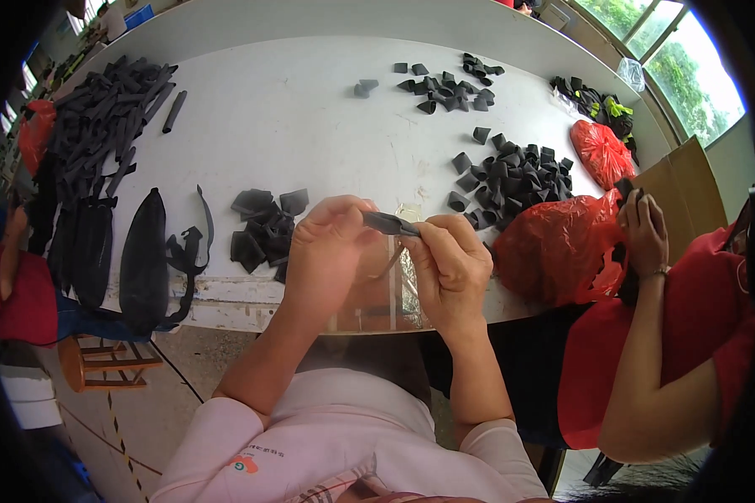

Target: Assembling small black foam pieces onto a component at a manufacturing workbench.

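Observation:
Between my two hands, above the table's front edge, is a small dark grey fabric piece (389, 224), folded into a narrow shape. My left hand (334, 230) pinches its left end with thumb and fingers. On its right end, the thumb and fingers of my right hand (449, 251) are closed. Just left of my left hand lies a pile of black fabric pieces (264, 225). Beyond my right hand sits a larger heap of short black fabric tubes (516, 176). Clear tape (408, 281) covers the table edge below my hands.
A red plastic bag (558, 251) stands at right, beside a co-worker's hand (644, 230). Another red bag (602, 155) lies behind it. Long dark strips (113, 117) are heaped at far left, above black pouches (145, 260). More short pieces (453, 90) lie at the back. A wooden stool (109, 365) stands lower left.

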